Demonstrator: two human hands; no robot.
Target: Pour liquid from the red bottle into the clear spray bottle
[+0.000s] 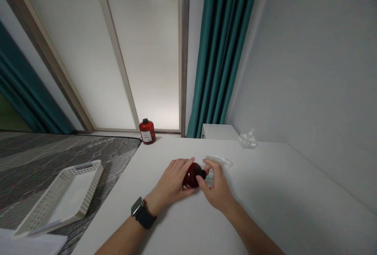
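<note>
A dark red bottle (192, 175) lies tilted at the middle of the white table, its neck pointing right. Around its body wraps my left hand (176, 178), which wears a black watch on the wrist. My right hand (216, 186) pinches at the bottle's black cap (201, 173) with thumb and fingers. Just behind the right hand is a clear plastic wrapper (222, 161), partly hidden by the fingers. A second red bottle (147, 133) with a black cap and white label stands upright at the table's far left corner.
Crumpled clear plastic (247, 139) lies at the table's back right, near the grey wall. Left of the table (165, 227) sits a white perforated basket (63, 196). A small white cabinet (220, 131) stands behind the far edge, by a teal curtain (220, 59).
</note>
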